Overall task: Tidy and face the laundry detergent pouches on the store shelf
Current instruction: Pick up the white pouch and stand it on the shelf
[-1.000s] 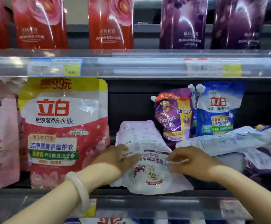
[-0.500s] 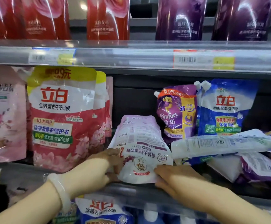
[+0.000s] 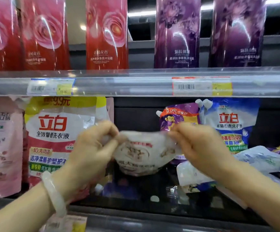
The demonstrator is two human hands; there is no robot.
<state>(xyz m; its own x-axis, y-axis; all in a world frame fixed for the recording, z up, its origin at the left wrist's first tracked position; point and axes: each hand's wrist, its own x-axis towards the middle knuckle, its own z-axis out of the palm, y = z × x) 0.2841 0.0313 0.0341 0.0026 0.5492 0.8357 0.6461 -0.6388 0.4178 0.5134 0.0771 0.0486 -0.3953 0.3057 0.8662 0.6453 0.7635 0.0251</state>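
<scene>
A pale pink-white detergent pouch (image 3: 140, 156) hangs in the air in the gap at the middle of the shelf. My left hand (image 3: 92, 148) pinches its upper left corner and my right hand (image 3: 197, 146) pinches its upper right corner. Its printed face is turned towards me and is blurred. Left of it stands a red and white pouch (image 3: 52, 139) upright, with a pink pouch (image 3: 0, 148) beside that. Behind my right hand stand a purple pouch (image 3: 177, 116) and a blue pouch (image 3: 233, 121). Several pouches (image 3: 261, 159) lie flat in a pile at the right.
The upper shelf rail (image 3: 136, 84) with price tags runs just above my hands. Tall red packs (image 3: 105, 34) and purple packs (image 3: 177, 34) stand on the shelf above. The dark shelf floor (image 3: 136, 201) shows under the held pouch. The front rail (image 3: 152, 221) crosses below my wrists.
The pale pouch lay flat on the shelf under both hands. Now both hands have lifted it by its top corners, and it hangs upright off the shelf floor.
</scene>
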